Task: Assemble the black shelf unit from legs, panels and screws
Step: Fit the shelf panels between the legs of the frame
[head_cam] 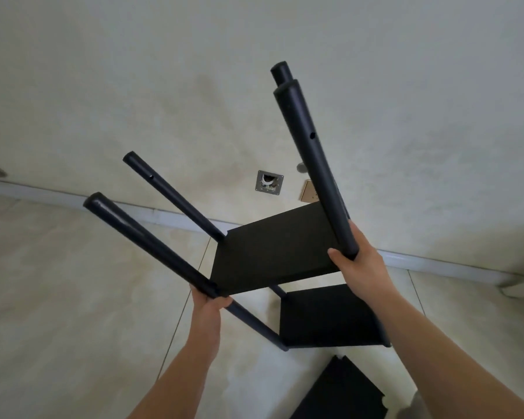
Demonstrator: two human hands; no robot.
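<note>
Glossy beige floor tiles [58, 297] meet a pale, stained wall [133, 71] along a white baseboard [152, 214]; a metal wall box [269, 182] sits at 12 o'clock from the shelf. The shelf unit [273, 255] is matte black, with 2 flat rectangular panels and 4 round tube legs. It is held above the floor, tilted, long axis pointing toward 11 o'clock. The left hand [209, 300] clasps 1 leg; the right hand [359, 261] grasps another. A loose black panel [342, 394] lies at 5 o'clock.
</note>
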